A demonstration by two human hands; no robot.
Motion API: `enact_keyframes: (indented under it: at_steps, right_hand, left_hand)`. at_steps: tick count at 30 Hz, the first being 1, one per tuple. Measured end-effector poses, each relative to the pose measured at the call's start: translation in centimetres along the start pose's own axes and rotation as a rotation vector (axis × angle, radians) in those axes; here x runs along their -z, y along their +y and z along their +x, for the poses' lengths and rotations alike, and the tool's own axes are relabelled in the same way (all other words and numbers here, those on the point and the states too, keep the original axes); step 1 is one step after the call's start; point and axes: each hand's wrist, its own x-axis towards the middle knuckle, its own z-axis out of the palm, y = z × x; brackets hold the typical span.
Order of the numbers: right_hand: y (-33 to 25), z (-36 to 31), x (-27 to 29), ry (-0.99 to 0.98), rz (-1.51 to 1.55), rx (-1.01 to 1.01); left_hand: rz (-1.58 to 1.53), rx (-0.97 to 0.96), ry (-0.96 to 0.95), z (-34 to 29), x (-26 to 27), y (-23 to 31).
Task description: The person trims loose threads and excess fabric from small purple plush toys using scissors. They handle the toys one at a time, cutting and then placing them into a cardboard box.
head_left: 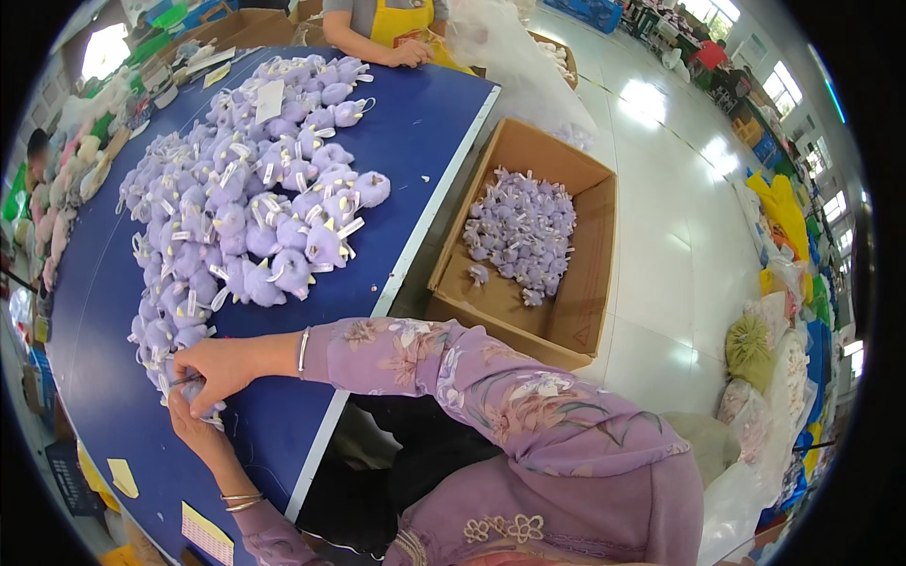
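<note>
Both of my hands meet at the near left end of a heap of small lilac plush toys (236, 203) with white tags and loops. Pinched in my left hand (196, 432) is one lilac plush toy (196, 391), mostly covered by fingers. My right hand (219, 370) reaches across from the right, its fingers closed around a thin dark tool (187, 380) that points at the toy. The tool's kind is too small to make out. A white loop hangs from the toy beside my left fingers.
The heap lies on a blue table (396, 141) with a pale metal edge. A cardboard box (593, 245) with more lilac toys stands right of it. Across the table is a person in a yellow apron (396, 24). Paper slips (206, 534) lie near my left forearm.
</note>
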Motion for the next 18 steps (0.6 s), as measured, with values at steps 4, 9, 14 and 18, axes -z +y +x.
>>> enact_keyframes:
  at_steps: [4, 9, 14, 18]
  right_hand:
    - [1.4, 0.4, -0.7, 0.030, 0.016, -0.041]
    - [0.7, 0.4, -0.6, -0.096, 0.087, -0.083]
    - [-0.5, -0.5, -0.3, -0.089, 0.257, -0.153]
    - [-0.4, -0.4, -0.1, -0.041, 0.277, -0.096]
  left_hand:
    - [-0.377, 0.273, 0.109, -0.1, -1.4, 2.6]
    - [-0.139, 0.077, 0.076, -0.3, 0.7, -1.5]
    - [-0.485, 0.318, 0.081, -0.3, -0.3, 1.5]
    - [-0.728, 0.431, -0.100, 0.0, 0.9, -0.2]
